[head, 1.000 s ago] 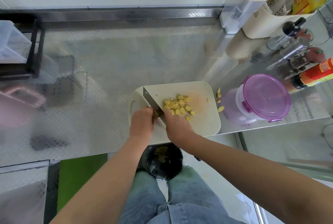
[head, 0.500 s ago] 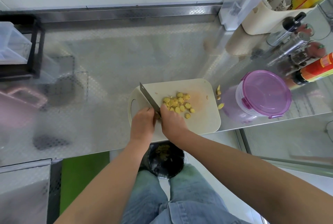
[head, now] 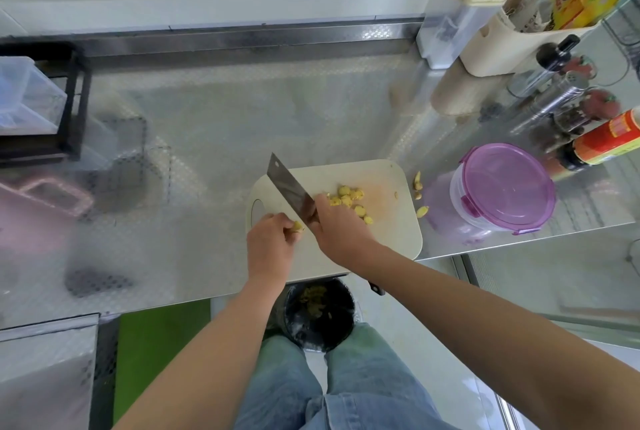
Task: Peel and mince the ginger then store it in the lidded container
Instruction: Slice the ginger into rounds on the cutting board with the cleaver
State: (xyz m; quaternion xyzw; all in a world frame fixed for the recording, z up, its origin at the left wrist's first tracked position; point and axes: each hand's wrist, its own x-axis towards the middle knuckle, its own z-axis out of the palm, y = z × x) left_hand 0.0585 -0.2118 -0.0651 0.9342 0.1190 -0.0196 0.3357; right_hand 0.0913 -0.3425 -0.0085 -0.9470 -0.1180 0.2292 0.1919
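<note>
Cleaver (head: 289,187) lifted, pointing far-left (right hand (head: 337,232) gripping).

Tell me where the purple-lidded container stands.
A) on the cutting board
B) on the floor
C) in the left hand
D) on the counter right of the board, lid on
D: the purple-lidded container stands lid on, on the steel counter, right of the cutting board.
</note>
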